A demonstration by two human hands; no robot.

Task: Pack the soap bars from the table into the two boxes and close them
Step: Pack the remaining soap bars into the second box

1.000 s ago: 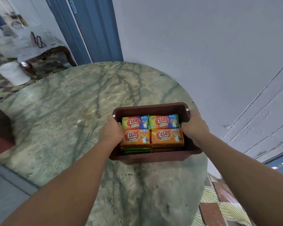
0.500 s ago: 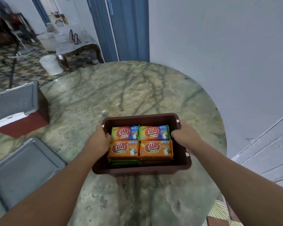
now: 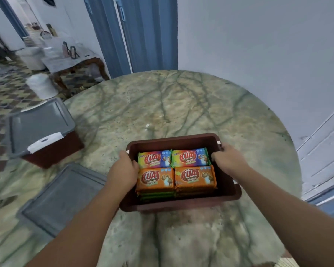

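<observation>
Brown open box [image 3: 181, 204] near-centre on the marble table [image 3: 162, 105] | left hand [image 3: 123, 170] and right hand [image 3: 228, 162] clasp its side rims, likely to position it | soap bars [image 3: 175, 170] packed inside | grey lid [image 3: 60, 197] waits left | far-left second box [image 3: 44, 132] already lidded

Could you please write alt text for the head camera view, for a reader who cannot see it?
Two hands, left hand and right hand, grip the sides of an open brown box packed with soap bars on a round marble table. To the left sit a loose grey lid and a second, lidded box.
</observation>
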